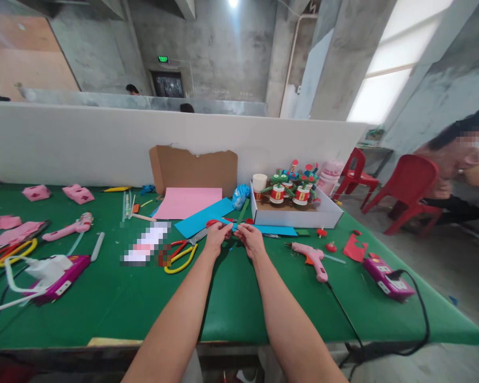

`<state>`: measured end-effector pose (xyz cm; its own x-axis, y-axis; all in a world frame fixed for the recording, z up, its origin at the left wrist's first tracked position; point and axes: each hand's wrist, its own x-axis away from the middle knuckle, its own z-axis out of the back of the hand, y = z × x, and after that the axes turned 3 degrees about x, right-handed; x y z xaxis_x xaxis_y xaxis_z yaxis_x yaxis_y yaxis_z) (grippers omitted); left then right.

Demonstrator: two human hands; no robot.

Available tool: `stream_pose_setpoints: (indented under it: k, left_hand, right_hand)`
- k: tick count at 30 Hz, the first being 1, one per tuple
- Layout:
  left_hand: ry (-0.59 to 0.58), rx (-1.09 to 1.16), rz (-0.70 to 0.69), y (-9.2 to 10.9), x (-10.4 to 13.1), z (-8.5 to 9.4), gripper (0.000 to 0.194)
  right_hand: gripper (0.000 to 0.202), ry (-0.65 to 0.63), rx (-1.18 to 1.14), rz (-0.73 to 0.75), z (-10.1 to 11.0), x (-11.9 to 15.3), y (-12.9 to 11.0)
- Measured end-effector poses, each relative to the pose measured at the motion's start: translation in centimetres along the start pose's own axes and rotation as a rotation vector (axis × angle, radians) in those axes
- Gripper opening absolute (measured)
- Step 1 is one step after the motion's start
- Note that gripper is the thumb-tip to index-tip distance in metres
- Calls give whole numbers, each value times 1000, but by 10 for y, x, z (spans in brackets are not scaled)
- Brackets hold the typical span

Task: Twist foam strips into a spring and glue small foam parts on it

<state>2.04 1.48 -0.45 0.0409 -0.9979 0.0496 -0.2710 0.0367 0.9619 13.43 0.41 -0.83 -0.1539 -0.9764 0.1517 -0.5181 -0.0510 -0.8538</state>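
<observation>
My left hand (219, 235) and my right hand (250, 236) are close together over the middle of the green table. Pinched between the fingertips of both is a small blue piece (235, 225), too small to make out well. Red bits show beside the fingers. Just behind the hands lie blue paper sheets (201, 217) and a dark green strip (244, 211). Scissors with red and yellow handles (181, 255) rest to the left of my left hand. A pink glue gun (313, 258) lies on its side to the right of my right hand.
A white box (299, 217) holds several paper figures. Pink paper (191, 202) lies before a cardboard piece (197, 167). Purple power strips (389, 277) with cables sit at both sides. Another glue gun (69, 229) is left. A person (449, 165) sits far right near red chairs (413, 186).
</observation>
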Motion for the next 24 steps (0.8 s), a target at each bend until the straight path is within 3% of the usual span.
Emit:
stream_pose_setpoints:
  k: [6, 18, 24]
  left_hand:
    - [-73, 12, 29, -3, 1, -1, 37]
    - [-46, 8, -42, -8, -4, 1, 33]
    - [-77, 2, -49, -7, -2, -1, 33]
  right_hand:
    - [27, -58, 127, 133, 0, -2, 5]
    - [33, -132, 105, 68, 0, 0, 6]
    - [31, -58, 125, 89, -1, -2, 10]
